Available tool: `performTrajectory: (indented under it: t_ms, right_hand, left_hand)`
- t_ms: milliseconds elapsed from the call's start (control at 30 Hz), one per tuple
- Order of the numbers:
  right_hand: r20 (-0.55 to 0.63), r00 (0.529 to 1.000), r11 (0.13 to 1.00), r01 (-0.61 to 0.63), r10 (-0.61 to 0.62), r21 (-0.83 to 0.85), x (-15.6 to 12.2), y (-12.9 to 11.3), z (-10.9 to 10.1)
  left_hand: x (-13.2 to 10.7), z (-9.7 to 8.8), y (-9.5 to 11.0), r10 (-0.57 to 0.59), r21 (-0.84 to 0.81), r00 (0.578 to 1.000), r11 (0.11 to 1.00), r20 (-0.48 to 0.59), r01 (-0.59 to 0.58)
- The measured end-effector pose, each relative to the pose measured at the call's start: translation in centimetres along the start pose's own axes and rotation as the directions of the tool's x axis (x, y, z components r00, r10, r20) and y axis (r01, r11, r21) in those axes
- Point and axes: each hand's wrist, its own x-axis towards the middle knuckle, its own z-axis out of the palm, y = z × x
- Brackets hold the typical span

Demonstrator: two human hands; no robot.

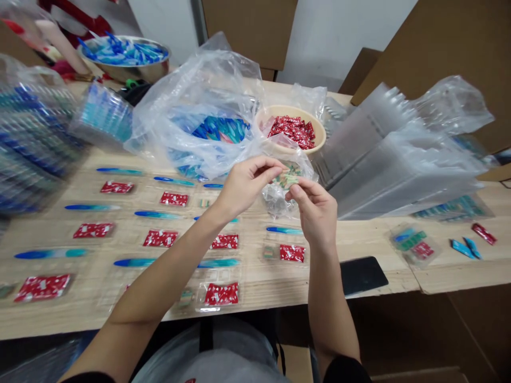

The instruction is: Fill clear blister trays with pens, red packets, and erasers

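Both hands mid-surface over small green-and-tan pieces (294,170) in a crumpled, glossy clear bag (279,203), just in front of the cream bowl (319,142). Left hand (248,186): thumb and forefinger drawn together at the tips. Right hand (319,213): thumb and forefinger close, other fingers curled. Blurred at the tips; can't tell whether either grip has hold of a piece.

Cream bowl: round, smooth, holds shiny red packets (293,131). Left of it, a big filmy bag (159,114) with blue-teal tapered sticks (221,129). Steel bowl (157,69) behind, more sticks. Thin clear molded trays (106,290) in rows, mostly one stick plus one white-patterned red packet each. Right: frosted plastic sleeves (407,175), stacked; flat black slab (363,275) near the edge.

Surface (275,290): pale wood, visible grain, a seam at right. Room: brown cardboard (451,58), whitish wall (339,48) behind.
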Motion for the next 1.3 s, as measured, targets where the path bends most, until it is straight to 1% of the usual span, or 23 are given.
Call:
performTrajectory:
  t_ms: [100, 200, 267, 333, 400, 433, 467, 500, 533, 567, 633, 733, 767, 833, 900, 933, 1000, 1067, 1133, 1167, 1233, 1300]
  right_hand:
    - [-0.004, 0.998, 0.996, 0.059, -0.059, -0.067, -0.2, -0.5, 0.3]
    - [-0.042, 0.996, 0.99, 0.08, -0.085, -0.118, 0.0, -0.6, 0.5]
    - [-0.03, 0.997, 0.984, 0.067, -0.073, -0.166, 0.4, -0.3, 0.4]
    - [-0.003, 0.998, 0.981, 0.06, -0.061, -0.184, 0.9, 0.3, 0.1]
    - [-0.014, 0.998, 0.984, 0.059, -0.062, -0.169, 1.6, 1.0, -0.3]
    - [-0.042, 0.997, 0.985, 0.062, -0.07, -0.164, 1.9, 1.3, -0.5]
    - [-0.08, 0.994, 0.983, 0.066, -0.08, -0.171, 2.3, 1.6, -0.6]
    - [-0.127, 0.988, 0.98, 0.067, -0.092, -0.189, 2.6, 1.9, -0.7]
    - [-0.177, 0.978, 0.975, 0.066, -0.106, -0.214, 3.0, 2.2, -0.8]
    - [-0.229, 0.966, 0.969, 0.063, -0.12, -0.24, 3.4, 2.5, -0.7]
    - [-0.321, 0.934, 0.958, 0.062, -0.155, -0.28, 4.2, 2.9, -0.6]
    - [-0.371, 0.903, 0.945, 0.099, -0.216, -0.312, 5.1, 3.4, -0.2]
    - [-0.374, 0.899, 0.945, 0.11, -0.228, -0.309, 5.2, 3.6, 0.0]
    - [-0.375, 0.899, 0.95, 0.118, -0.226, -0.289, 5.3, 3.7, 0.3]
    - [-0.372, 0.9, 0.957, 0.134, -0.225, -0.256, 5.2, 3.8, 0.8]
    - [-0.362, 0.905, 0.962, 0.147, -0.225, -0.229, 5.1, 3.8, 1.1]
    - [-0.34, 0.914, 0.971, 0.172, -0.221, -0.167, 4.8, 3.7, 1.9]
    - [-0.314, 0.924, 0.973, 0.186, -0.22, -0.135, 4.3, 3.7, 2.8]
    - [-0.291, 0.93, 0.97, 0.188, -0.226, -0.153, 3.6, 3.7, 3.7]
    - [-0.276, 0.935, 0.97, 0.182, -0.222, -0.163, 3.1, 3.7, 4.2]
    - [-0.218, 0.96, 0.977, 0.144, -0.176, -0.156, 2.0, 3.7, 5.0]
    - [-0.127, 0.987, 0.99, 0.082, -0.097, -0.117, 0.7, 3.6, 5.8]
  left_hand:
    - [0.0, -0.2, 0.1, 0.011, 0.016, 0.997, 1.0, 0.071, -0.012]
    - [0.3, -0.3, 0.2, -0.04, -0.001, 0.991, 0.999, 0.128, 0.04]
    - [0.7, -0.3, 0.1, -0.077, -0.024, 0.985, 0.996, 0.155, 0.081]
    - [1.4, 0.0, -0.5, -0.101, -0.054, 0.98, 0.992, 0.172, 0.112]
    - [2.3, 0.5, -1.3, -0.137, -0.065, 0.98, 0.987, 0.144, 0.148]
    - [2.7, 0.9, -1.9, -0.161, -0.033, 0.981, 0.986, 0.106, 0.165]
    - [3.2, 1.3, -2.4, -0.179, 0.034, 0.982, 0.984, 0.061, 0.177]
    - [3.6, 1.6, -2.9, -0.189, 0.14, 0.982, 0.973, 0.011, 0.185]
    - [3.9, 1.8, -3.4, -0.182, 0.294, 0.983, 0.939, -0.022, 0.181]
    - [4.2, 2.0, -3.9, -0.17, 0.437, 0.985, 0.885, -0.014, 0.159]
    - [4.4, 2.1, -4.4, -0.146, 0.521, 0.989, 0.843, -0.021, 0.136]
    - [4.1, 1.9, -4.4, -0.084, 0.606, 0.996, 0.794, 0.025, 0.052]
    - [3.9, 1.8, -4.3, -0.07, 0.604, 0.997, 0.796, 0.026, 0.04]
    - [3.6, 1.5, -3.9, -0.054, 0.516, 0.998, 0.856, 0.029, 0.032]
    - [3.3, 1.1, -3.6, -0.039, 0.375, 0.996, 0.927, 0.078, 0.007]
    - [3.2, 0.8, -3.4, -0.041, 0.325, 0.993, 0.946, 0.115, 0.001]
    - [2.8, 0.1, -3.2, -0.045, 0.297, 0.987, 0.955, 0.156, -0.004]
    - [2.0, -0.7, -3.1, -0.021, 0.321, 0.995, 0.947, 0.102, -0.013]
    - [0.9, -1.6, -3.1, 0.03, 0.294, 0.999, 0.955, 0.03, -0.037]
    - [0.2, -2.1, -3.2, 0.053, 0.258, 0.999, 0.965, -0.002, -0.051]
    - [-1.3, -3.1, -3.5, 0.067, 0.163, 0.997, 0.985, -0.038, -0.06]
    - [-3.0, -4.3, -3.8, 0.032, 0.036, 0.999, 0.999, -0.045, -0.03]
